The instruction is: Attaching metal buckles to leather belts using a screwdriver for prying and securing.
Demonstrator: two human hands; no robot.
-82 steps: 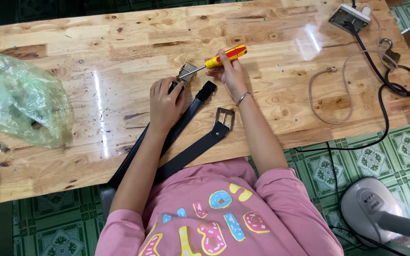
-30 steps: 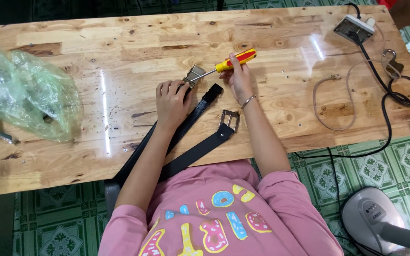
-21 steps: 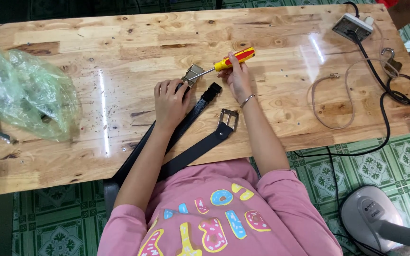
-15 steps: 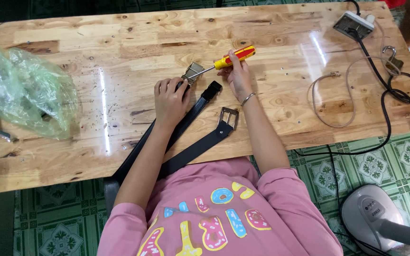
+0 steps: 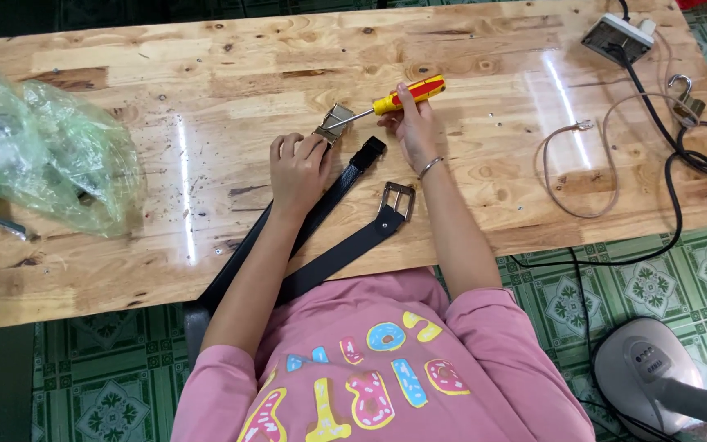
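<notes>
My right hand (image 5: pixel 413 123) grips a screwdriver (image 5: pixel 407 94) with a red and yellow handle, its metal tip set into a small metal belt buckle (image 5: pixel 335 123) on the wooden table (image 5: pixel 239 74). My left hand (image 5: pixel 298 162) presses down beside that buckle, fingers curled on its near edge. Under my left wrist runs a black belt (image 5: pixel 333 192), its free end (image 5: pixel 367 152) lying just right of my left hand. A second black strap (image 5: pixel 345 250) with a metal frame buckle (image 5: pixel 397 200) lies nearer my body.
A crumpled clear plastic bag (image 5: pixel 51 151) with metal parts lies at the far left. A power strip (image 5: pixel 618 34), black cables (image 5: pixel 681 155), a brown cord loop (image 5: pixel 578 176) and a padlock (image 5: pixel 685 94) sit at the right. A fan base (image 5: pixel 656 372) stands on the green tiled floor.
My hands, the screwdriver and the buckle stay almost where they were; the view has shifted slightly. At the top right corner another person's hand has left the picture.
</notes>
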